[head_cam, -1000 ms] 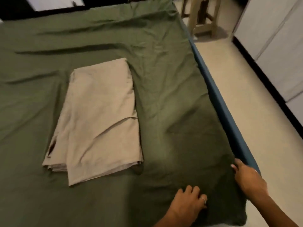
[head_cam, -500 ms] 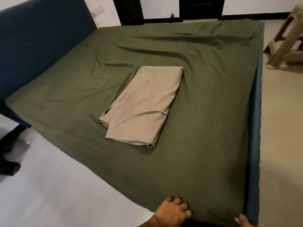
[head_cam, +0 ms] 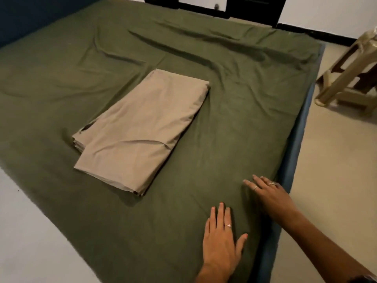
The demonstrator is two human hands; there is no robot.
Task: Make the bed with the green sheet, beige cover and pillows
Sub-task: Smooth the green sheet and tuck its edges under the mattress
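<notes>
The green sheet lies spread over the bed, with long wrinkles across its far half. A folded beige cover rests on the sheet near the middle. My left hand lies flat on the sheet near the bed's near corner, fingers straight. My right hand presses flat on the sheet close to the right edge, fingers spread. No pillows are in view.
The blue side of the bed runs along the right edge, with beige floor beyond it. A beige plastic stool stands at the far right. A dark blue headboard is at the far left. Pale floor lies at the near left.
Both hands have moved forward onto the sheet and flattened out, away from its corner edge. The view has shifted closer to the bed.
</notes>
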